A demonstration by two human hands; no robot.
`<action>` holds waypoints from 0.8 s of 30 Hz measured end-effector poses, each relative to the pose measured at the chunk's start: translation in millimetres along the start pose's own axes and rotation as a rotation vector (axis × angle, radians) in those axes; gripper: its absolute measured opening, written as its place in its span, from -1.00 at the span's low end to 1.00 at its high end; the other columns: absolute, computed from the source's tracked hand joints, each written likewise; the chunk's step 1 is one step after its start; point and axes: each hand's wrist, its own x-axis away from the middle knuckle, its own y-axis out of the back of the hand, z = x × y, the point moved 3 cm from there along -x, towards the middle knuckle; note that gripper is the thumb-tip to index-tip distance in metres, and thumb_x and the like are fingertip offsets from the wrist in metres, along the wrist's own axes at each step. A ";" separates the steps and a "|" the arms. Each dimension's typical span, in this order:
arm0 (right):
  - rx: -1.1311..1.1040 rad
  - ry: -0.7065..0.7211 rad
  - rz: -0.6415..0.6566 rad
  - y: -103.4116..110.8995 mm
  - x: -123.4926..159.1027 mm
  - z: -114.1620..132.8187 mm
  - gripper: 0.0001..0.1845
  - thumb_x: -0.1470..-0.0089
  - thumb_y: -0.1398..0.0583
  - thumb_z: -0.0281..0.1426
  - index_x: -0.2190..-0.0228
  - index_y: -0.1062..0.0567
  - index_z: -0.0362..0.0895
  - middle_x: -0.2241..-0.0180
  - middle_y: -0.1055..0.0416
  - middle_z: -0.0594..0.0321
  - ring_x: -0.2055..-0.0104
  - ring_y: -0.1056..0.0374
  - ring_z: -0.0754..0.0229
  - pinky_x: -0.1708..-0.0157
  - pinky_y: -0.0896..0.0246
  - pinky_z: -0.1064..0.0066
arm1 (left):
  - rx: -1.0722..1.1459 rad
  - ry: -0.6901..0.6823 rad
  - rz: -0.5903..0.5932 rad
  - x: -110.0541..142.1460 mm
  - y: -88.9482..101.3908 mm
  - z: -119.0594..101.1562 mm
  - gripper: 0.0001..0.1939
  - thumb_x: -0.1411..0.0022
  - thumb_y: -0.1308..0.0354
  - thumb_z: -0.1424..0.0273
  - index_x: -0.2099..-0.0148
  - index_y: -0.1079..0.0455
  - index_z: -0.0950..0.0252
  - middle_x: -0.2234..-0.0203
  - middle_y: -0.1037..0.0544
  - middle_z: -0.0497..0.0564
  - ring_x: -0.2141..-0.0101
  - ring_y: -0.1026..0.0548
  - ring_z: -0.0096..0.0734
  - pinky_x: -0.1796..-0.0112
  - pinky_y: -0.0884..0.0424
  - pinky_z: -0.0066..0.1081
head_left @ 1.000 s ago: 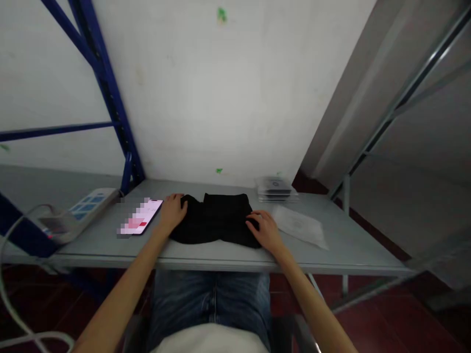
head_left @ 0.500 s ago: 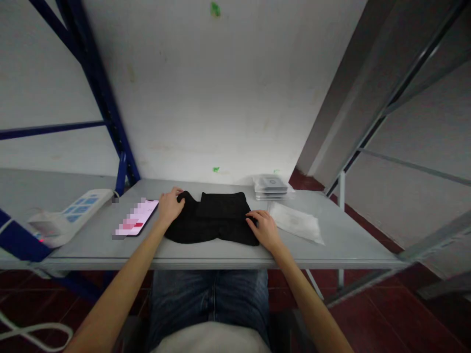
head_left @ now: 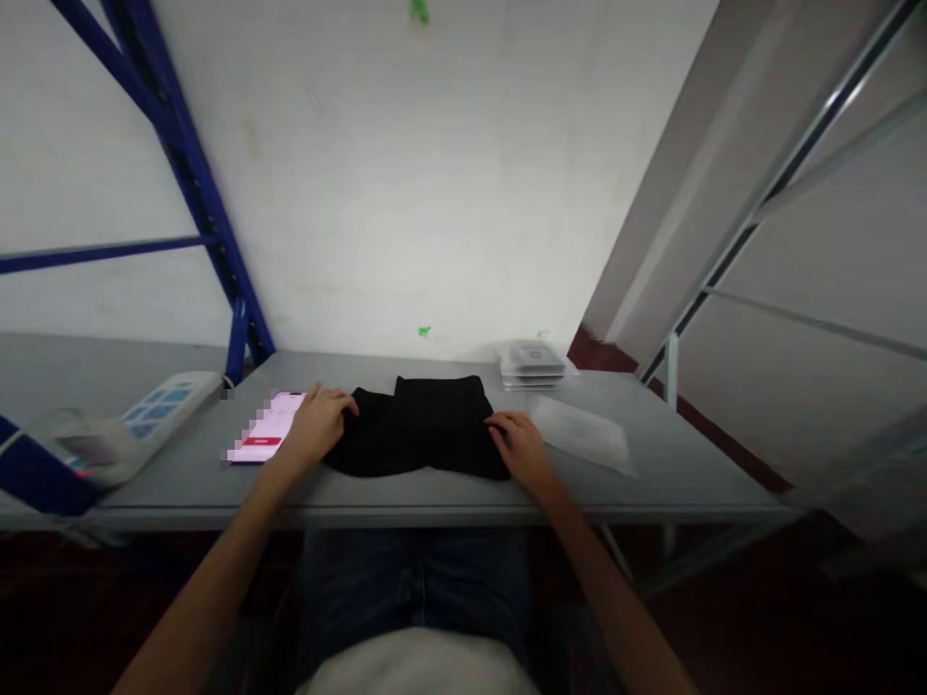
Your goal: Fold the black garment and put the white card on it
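Head view shows the black cloth (head_left: 427,434) on the grey table (head_left: 688,473), long axis left to right along the front edge, squared part toward the wall (head_left: 449,193). The half-curled left hand (head_left: 317,425) meets its left end; the loosely bent right hand (head_left: 522,448) touches its right edge; whether either pinches, I cannot tell.
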 end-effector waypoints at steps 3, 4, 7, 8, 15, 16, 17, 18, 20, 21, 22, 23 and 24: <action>-0.050 0.001 -0.021 7.0 5.9 5.9 -0.72 -0.34 -0.12 -0.35 0.03 -0.57 0.02 0.03 -0.52 0.12 -0.06 -0.40 -0.01 -0.15 -0.31 0.06 | -0.002 -0.049 0.071 10.8 2.8 -0.4 -0.51 0.05 0.02 0.65 0.20 -0.58 0.13 0.12 -0.68 0.06 0.01 -0.59 -0.05 -0.33 -0.10 0.10; -0.075 0.000 -0.021 9.7 8.9 7.7 -0.73 -0.33 -0.13 -0.34 0.02 -0.57 0.02 0.02 -0.51 0.12 -0.07 -0.41 0.00 -0.15 -0.32 0.06 | -0.002 -0.060 0.079 13.6 5.6 0.4 -0.49 0.07 0.02 0.65 0.17 -0.59 0.14 0.09 -0.68 0.07 -0.01 -0.58 -0.03 -0.31 -0.16 0.07; -0.167 0.000 0.048 17.6 21.5 11.5 -0.76 -0.31 -0.18 -0.30 0.06 -0.60 0.04 0.03 -0.53 0.15 -0.06 -0.44 0.03 -0.14 -0.35 0.10 | -0.038 -0.079 0.096 21.5 19.8 6.2 -0.46 0.07 -0.01 0.63 0.11 -0.61 0.13 0.03 -0.66 0.08 -0.04 -0.57 0.03 -0.21 -0.30 0.02; -0.191 0.006 0.097 19.9 26.5 12.1 -0.78 -0.29 -0.21 -0.28 0.08 -0.61 0.05 0.03 -0.54 0.16 -0.05 -0.45 0.03 -0.13 -0.36 0.10 | -0.050 -0.076 0.111 24.4 25.4 8.9 -0.46 0.05 -0.02 0.61 0.09 -0.61 0.11 0.04 -0.66 0.07 -0.04 -0.56 0.04 -0.19 -0.32 0.02; -0.241 -0.004 0.287 36.2 46.9 11.1 -0.75 -0.21 -0.31 -0.24 0.07 -0.65 0.08 -0.10 -0.51 0.12 -0.12 -0.45 -0.03 -0.19 -0.33 0.00 | 0.114 -0.068 0.383 38.3 45.5 16.7 -0.68 0.06 -0.25 0.41 0.20 -0.65 0.10 0.13 -0.68 0.02 0.03 -0.58 0.00 -0.06 -0.44 -0.15; -0.253 -0.008 0.285 37.8 46.3 11.5 -0.76 -0.23 -0.30 -0.24 0.07 -0.66 0.05 -0.09 -0.52 0.12 -0.11 -0.46 -0.02 -0.18 -0.33 0.02 | 0.143 -0.087 0.388 37.5 46.1 15.9 -0.73 0.04 -0.27 0.38 0.23 -0.66 0.12 0.13 -0.68 0.04 0.04 -0.58 0.00 -0.06 -0.43 -0.15; -0.267 -0.011 0.282 38.9 45.4 12.2 -0.77 -0.25 -0.28 -0.24 0.09 -0.66 0.03 -0.07 -0.53 0.11 -0.09 -0.47 0.00 -0.17 -0.34 0.04 | 0.165 -0.100 0.384 36.2 46.4 15.8 -0.78 0.01 -0.27 0.36 0.26 -0.66 0.14 0.13 -0.67 0.06 0.05 -0.58 0.00 -0.06 -0.42 -0.15; -0.279 -0.015 0.274 39.8 44.3 12.9 -0.77 -0.27 -0.26 -0.23 0.10 -0.66 0.02 -0.04 -0.55 0.11 -0.07 -0.48 0.01 -0.16 -0.34 0.07 | 0.180 -0.106 0.375 34.9 46.6 16.3 -0.82 -0.02 -0.27 0.33 0.29 -0.66 0.14 0.13 -0.67 0.07 0.06 -0.58 0.00 -0.06 -0.42 -0.14; -0.297 -0.029 0.246 40.8 42.4 13.6 -0.75 -0.31 -0.22 -0.21 0.11 -0.66 -0.01 0.02 -0.58 0.11 -0.02 -0.50 0.02 -0.13 -0.36 0.11 | 0.200 -0.111 0.356 33.3 46.5 18.7 -0.85 -0.08 -0.26 0.27 0.34 -0.66 0.13 0.14 -0.67 0.08 0.09 -0.58 -0.01 -0.04 -0.40 -0.14; -0.300 -0.040 0.229 40.9 41.6 13.5 -0.73 -0.32 -0.20 -0.20 0.11 -0.65 -0.02 0.06 -0.59 0.11 0.00 -0.51 0.03 -0.10 -0.38 0.13 | 0.215 -0.113 0.348 33.2 46.6 20.1 -0.83 -0.11 -0.24 0.25 0.35 -0.65 0.13 0.15 -0.66 0.08 0.09 -0.58 -0.02 -0.03 -0.40 -0.14; -0.300 -0.051 0.210 40.7 40.6 12.9 -0.71 -0.33 -0.19 -0.18 0.12 -0.65 -0.03 0.09 -0.60 0.11 0.03 -0.52 0.03 -0.06 -0.39 0.15 | 0.236 -0.114 0.338 33.5 46.8 21.5 -0.81 -0.13 -0.23 0.22 0.35 -0.65 0.14 0.17 -0.66 0.08 0.11 -0.58 -0.03 -0.02 -0.40 -0.14; -0.298 -0.067 0.182 40.5 39.1 12.0 -0.69 -0.33 -0.17 -0.16 0.13 -0.64 -0.05 0.13 -0.60 0.11 0.07 -0.53 0.04 -0.02 -0.41 0.18 | 0.261 -0.108 0.325 34.0 47.4 22.8 -0.79 -0.14 -0.22 0.20 0.34 -0.64 0.14 0.20 -0.66 0.08 0.12 -0.57 -0.05 -0.01 -0.41 -0.15; -0.296 -0.087 0.144 40.2 36.7 10.7 -0.67 -0.33 -0.16 -0.14 0.14 -0.64 -0.06 0.16 -0.61 0.12 0.12 -0.53 0.04 0.02 -0.42 0.20 | 0.287 -0.095 0.308 34.5 48.1 23.8 -0.77 -0.15 -0.21 0.17 0.34 -0.63 0.16 0.23 -0.66 0.07 0.15 -0.57 -0.07 0.02 -0.42 -0.17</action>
